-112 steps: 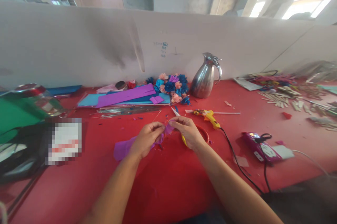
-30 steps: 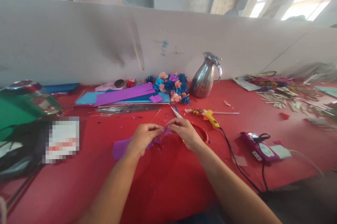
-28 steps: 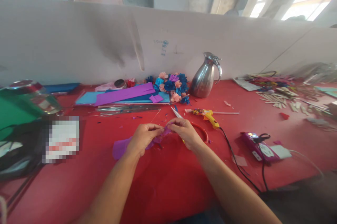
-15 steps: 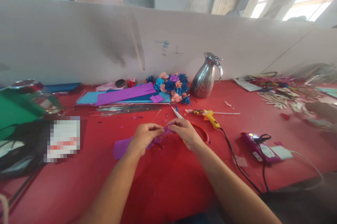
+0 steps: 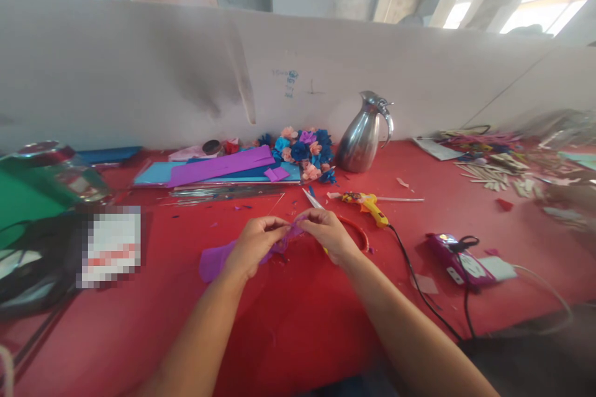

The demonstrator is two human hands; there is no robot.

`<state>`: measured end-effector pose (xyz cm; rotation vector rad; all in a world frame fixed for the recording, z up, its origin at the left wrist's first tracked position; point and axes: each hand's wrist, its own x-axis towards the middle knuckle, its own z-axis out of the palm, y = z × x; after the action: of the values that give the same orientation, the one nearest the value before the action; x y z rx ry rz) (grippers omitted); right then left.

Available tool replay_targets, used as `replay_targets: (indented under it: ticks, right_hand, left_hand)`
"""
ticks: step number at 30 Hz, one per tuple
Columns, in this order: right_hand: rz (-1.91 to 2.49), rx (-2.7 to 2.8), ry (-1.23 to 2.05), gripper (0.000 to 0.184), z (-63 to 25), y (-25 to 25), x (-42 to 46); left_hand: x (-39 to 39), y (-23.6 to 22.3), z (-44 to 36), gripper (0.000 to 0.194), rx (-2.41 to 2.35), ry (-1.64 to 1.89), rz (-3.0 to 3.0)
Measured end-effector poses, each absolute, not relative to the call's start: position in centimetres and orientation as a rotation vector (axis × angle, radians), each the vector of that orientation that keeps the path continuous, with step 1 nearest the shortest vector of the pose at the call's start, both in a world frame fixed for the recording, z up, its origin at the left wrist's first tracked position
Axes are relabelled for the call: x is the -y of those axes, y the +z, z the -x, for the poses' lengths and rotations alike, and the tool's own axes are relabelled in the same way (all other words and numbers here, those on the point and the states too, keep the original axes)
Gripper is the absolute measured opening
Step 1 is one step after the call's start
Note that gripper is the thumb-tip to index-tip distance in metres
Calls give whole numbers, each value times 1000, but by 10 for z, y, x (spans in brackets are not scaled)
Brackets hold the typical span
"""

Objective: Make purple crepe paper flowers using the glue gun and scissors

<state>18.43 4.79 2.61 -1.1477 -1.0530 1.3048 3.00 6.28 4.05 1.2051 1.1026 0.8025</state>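
Note:
A strip of purple crepe paper (image 5: 216, 260) is stretched between my hands just above the red table. My left hand (image 5: 258, 241) pinches it near the middle, and its wider tail trails out to the left under my wrist. Close beside it, my right hand (image 5: 328, 232) pinches the gathered end between thumb and fingers. Scissors with red-orange handles (image 5: 358, 232) lie partly hidden under my right hand, their blades (image 5: 311, 199) pointing away. A yellow hot glue gun (image 5: 372, 207) with a glue stick in its back rests to the right.
Paper flowers (image 5: 305, 151) are heaped by a steel jug (image 5: 363, 136) at the back. Left of them lie purple and blue paper sheets (image 5: 218, 167) and thin wires (image 5: 223, 193). A purple power strip (image 5: 459, 260) with cables sits right. Wooden sticks (image 5: 484, 176) lie farther off.
My hands stay almost in place, still pinching the purple crepe paper, with only slight finger movement. A blurred hand at the far right edge has shifted a little.

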Motion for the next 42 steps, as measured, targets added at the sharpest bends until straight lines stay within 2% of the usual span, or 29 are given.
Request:
replay_targets:
  ticks: [9, 20, 31, 42]
  right_hand:
    - [1137, 1054, 1292, 7, -184, 23, -49]
    - [1148, 1089, 1268, 8, -184, 25, -47]
    - [1134, 1084, 1274, 9, -184, 24, -48]
    - [1139, 1094, 1277, 8, -184, 24, -48]
  left_hand:
    - [-61, 41, -31, 25, -1125, 794, -1286]
    - [-61, 44, -29, 23, -1246, 831, -1738]
    - [-62, 42, -30, 24, -1151, 800, -1425]
    - [-64, 39, -30, 24, -1129, 806, -1376]
